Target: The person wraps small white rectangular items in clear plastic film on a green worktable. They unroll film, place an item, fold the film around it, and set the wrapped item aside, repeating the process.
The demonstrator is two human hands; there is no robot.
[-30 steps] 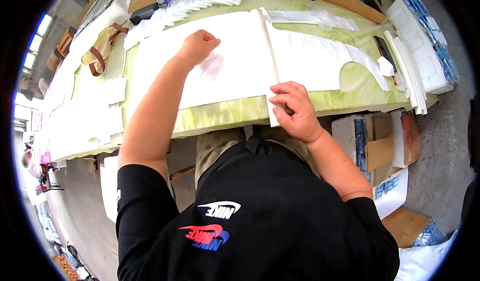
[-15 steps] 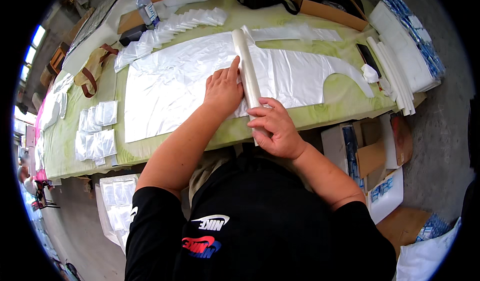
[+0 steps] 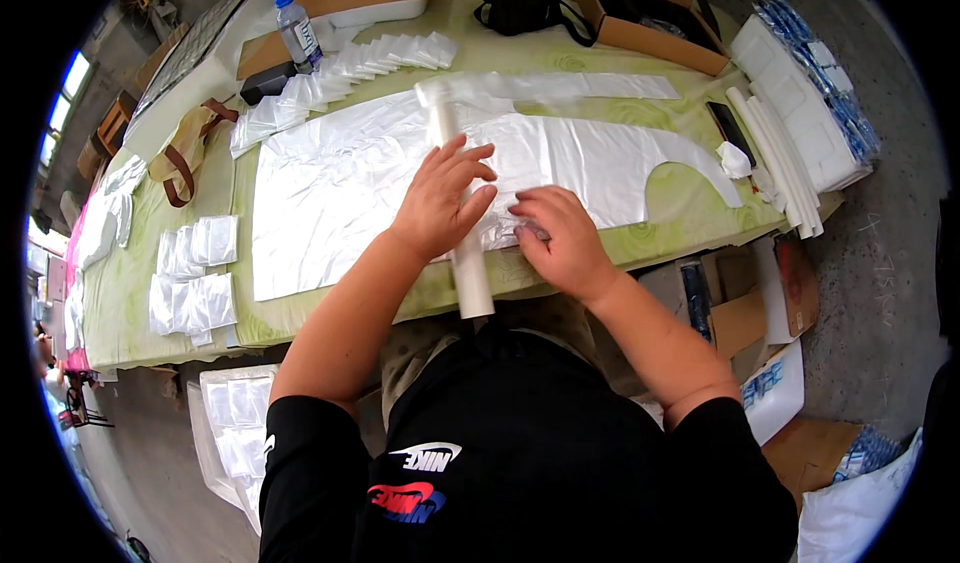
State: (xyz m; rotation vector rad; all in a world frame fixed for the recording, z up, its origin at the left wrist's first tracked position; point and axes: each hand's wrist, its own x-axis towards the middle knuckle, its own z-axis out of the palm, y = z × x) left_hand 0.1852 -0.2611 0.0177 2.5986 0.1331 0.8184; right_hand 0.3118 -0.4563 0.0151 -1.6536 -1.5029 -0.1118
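Observation:
A thin white plastic sheet shaped like a disposable apron (image 3: 340, 183) lies spread over the table, its curved cut-out at the right. Across it rests a long pale tube (image 3: 472, 278), its near end sticking out past the table's front edge. My left hand (image 3: 440, 198) is over the tube's middle, fingers apart and thumb out, hiding part of it. To the right of the tube, my right hand (image 3: 565, 238) hovers low at the sheet with loosely curled fingers and a gap to the thumb. Whether it touches the film is unclear.
Folded clear packets fan out at the back (image 3: 370, 58), and more packets (image 3: 195, 303) lie at the left. A bottle (image 3: 297, 31), a black bag (image 3: 522, 1) and a cardboard box (image 3: 660, 38) stand behind. On the right are a phone (image 3: 733, 131) and white rolls (image 3: 780, 168).
The tube has shifted left and toward me across the sheet. My right hand has come off its near end, while my left has moved from beside the tube to over it.

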